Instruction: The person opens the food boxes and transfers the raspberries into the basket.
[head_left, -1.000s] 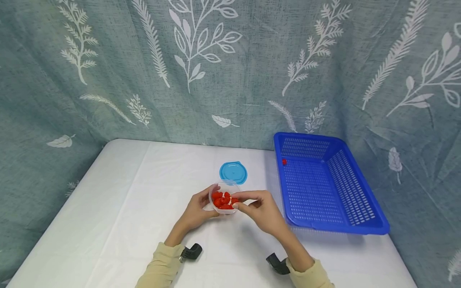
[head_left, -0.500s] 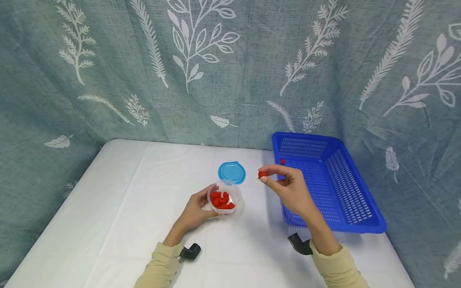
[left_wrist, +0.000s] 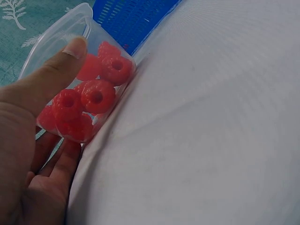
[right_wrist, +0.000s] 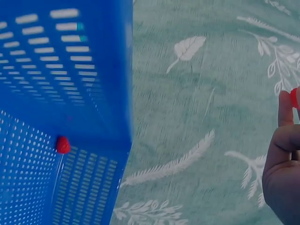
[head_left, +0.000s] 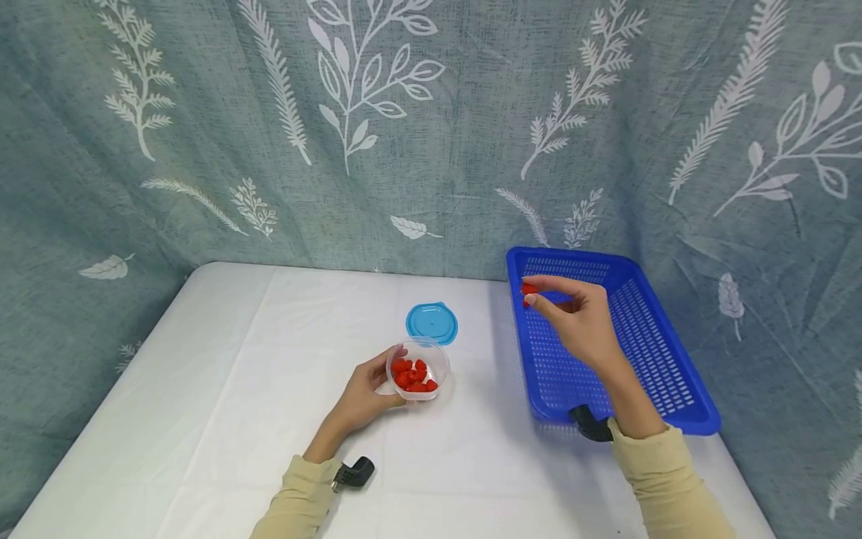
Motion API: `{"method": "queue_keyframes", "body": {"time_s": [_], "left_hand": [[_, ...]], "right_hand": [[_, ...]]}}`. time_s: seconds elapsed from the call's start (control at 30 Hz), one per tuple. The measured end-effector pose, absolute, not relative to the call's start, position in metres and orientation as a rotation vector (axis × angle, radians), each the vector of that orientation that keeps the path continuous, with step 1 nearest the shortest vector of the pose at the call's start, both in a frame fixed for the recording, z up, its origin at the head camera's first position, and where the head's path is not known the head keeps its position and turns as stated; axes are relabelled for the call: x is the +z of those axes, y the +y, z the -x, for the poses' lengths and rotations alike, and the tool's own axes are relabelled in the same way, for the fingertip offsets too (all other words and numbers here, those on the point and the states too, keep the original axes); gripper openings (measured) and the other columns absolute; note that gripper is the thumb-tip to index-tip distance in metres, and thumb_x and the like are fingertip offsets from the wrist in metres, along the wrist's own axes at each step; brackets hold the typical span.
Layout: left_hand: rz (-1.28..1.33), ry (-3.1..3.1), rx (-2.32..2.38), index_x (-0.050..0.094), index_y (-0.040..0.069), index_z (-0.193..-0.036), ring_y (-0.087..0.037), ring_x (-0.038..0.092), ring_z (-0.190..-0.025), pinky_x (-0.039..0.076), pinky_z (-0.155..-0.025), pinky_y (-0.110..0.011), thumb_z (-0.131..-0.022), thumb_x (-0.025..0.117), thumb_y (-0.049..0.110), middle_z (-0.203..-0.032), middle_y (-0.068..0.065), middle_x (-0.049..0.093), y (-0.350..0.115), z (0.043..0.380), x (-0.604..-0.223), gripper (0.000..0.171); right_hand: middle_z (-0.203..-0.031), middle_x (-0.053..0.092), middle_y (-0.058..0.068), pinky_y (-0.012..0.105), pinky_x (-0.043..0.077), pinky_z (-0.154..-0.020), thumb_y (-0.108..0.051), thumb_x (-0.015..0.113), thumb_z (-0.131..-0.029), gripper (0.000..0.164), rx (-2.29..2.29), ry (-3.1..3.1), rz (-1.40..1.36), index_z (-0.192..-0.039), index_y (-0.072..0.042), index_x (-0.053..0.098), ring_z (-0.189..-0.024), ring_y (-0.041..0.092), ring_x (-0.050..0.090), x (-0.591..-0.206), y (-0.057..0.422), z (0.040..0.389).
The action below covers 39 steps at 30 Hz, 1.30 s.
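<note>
My left hand (head_left: 367, 389) grips a clear plastic tub (head_left: 441, 367) around its side, thumb in front and fingers behind. Several red raspberries (left_wrist: 98, 96) lie in the tub, some showing their hollow ends in the left wrist view. Over the left side of a blue plastic basket (head_left: 606, 258), my right hand (head_left: 582, 322) pinches one raspberry (head_left: 528, 288) between thumb and index finger. Another raspberry (right_wrist: 63, 145) rests inside the basket in a corner, mostly covered by the held one in the head view.
A round blue lid (head_left: 432, 323) lies on the white-covered table (head_left: 222, 397) just behind the tub. The basket stands at the table's right side, near the hanging green leaf-patterned curtain (head_left: 458, 150).
My right hand has lifted a raspberry out of the tub and carried it right and away, over the basket's edge. My left hand and the tub have stayed in place.
</note>
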<state>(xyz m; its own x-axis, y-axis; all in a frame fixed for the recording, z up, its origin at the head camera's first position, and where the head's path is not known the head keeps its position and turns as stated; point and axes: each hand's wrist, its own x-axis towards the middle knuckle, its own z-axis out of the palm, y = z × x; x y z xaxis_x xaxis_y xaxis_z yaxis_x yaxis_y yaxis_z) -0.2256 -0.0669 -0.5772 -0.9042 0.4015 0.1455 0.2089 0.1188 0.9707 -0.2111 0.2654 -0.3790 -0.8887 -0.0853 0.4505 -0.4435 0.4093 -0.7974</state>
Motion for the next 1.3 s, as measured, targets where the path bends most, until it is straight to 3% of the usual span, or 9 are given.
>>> {"method": "queue_keyframes", "body": {"time_s": [0.07,0.17,0.27,0.3,0.67,0.9,1.3], "left_hand": [[-0.608,2.227,1.9,0.042,0.008,-0.155,-0.027,0.046,-0.143,0.041,-0.116,-0.037,-0.078,0.087,0.006,-0.151,-0.011,0.053,-0.068,0.226,-0.578,0.089],[-0.61,2.237,1.896,0.042,0.009,-0.155,-0.026,0.045,-0.144,0.04,-0.117,-0.038,-0.079,0.087,0.007,-0.152,-0.01,0.053,-0.068,0.225,-0.578,0.089],[-0.609,2.242,1.89,0.042,0.009,-0.155,-0.026,0.045,-0.144,0.04,-0.117,-0.038,-0.079,0.087,0.008,-0.152,-0.01,0.053,-0.068,0.225,-0.579,0.089],[-0.607,2.242,1.888,0.042,0.009,-0.155,-0.026,0.046,-0.144,0.04,-0.117,-0.038,-0.079,0.087,0.007,-0.151,-0.01,0.053,-0.069,0.225,-0.579,0.089],[-0.603,2.221,1.902,0.042,0.009,-0.155,-0.026,0.048,-0.142,0.041,-0.116,-0.037,-0.078,0.086,0.003,-0.151,-0.012,0.053,-0.071,0.225,-0.581,0.089],[-0.595,2.214,1.91,0.044,0.01,-0.154,-0.027,0.046,-0.143,0.04,-0.117,-0.041,-0.078,0.085,0.001,-0.151,-0.012,0.053,-0.071,0.225,-0.579,0.088],[-0.598,2.224,1.888,0.042,0.011,-0.156,-0.024,0.046,-0.143,0.041,-0.117,-0.039,-0.079,0.087,0.007,-0.152,-0.009,0.053,-0.068,0.225,-0.575,0.089]], "right_hand": [[-0.105,0.073,-0.013,0.024,0.03,-0.037,-0.004,0.071,-0.094,0.025,1.463,-2.319,-0.442,-0.119,0.0,0.074,-0.065,0.005,0.07,-0.38,0.27,0.217],[-0.11,0.074,-0.012,0.012,0.048,-0.053,-0.009,0.071,-0.095,0.026,1.445,-2.305,-0.404,-0.12,-0.002,0.074,-0.085,0.001,0.071,-0.381,0.279,0.227],[-0.114,0.073,-0.012,0.013,0.058,-0.076,-0.011,0.07,-0.096,0.029,1.46,-2.304,-0.377,-0.123,-0.002,0.073,-0.104,0.001,0.068,-0.382,0.288,0.238],[-0.114,0.073,-0.012,0.013,0.057,-0.077,-0.011,0.07,-0.096,0.029,1.464,-2.311,-0.37,-0.124,-0.002,0.072,-0.105,0.002,0.067,-0.383,0.292,0.241],[-0.114,0.071,-0.008,0.012,0.052,-0.081,-0.024,0.068,-0.099,0.035,1.385,-2.439,-0.263,-0.128,-0.004,0.07,-0.107,0.002,0.061,-0.387,0.316,0.274],[-0.122,0.07,0.008,0.016,0.047,-0.087,-0.024,0.068,-0.099,0.036,1.327,-2.516,-0.176,-0.13,-0.006,0.069,-0.107,-0.001,0.057,-0.41,0.339,0.3],[-0.117,0.074,0.013,0.009,0.047,-0.076,-0.023,0.075,-0.094,0.04,1.283,-2.554,-0.074,-0.126,0.001,0.07,-0.093,-0.009,0.059,-0.455,0.367,0.32]]}}
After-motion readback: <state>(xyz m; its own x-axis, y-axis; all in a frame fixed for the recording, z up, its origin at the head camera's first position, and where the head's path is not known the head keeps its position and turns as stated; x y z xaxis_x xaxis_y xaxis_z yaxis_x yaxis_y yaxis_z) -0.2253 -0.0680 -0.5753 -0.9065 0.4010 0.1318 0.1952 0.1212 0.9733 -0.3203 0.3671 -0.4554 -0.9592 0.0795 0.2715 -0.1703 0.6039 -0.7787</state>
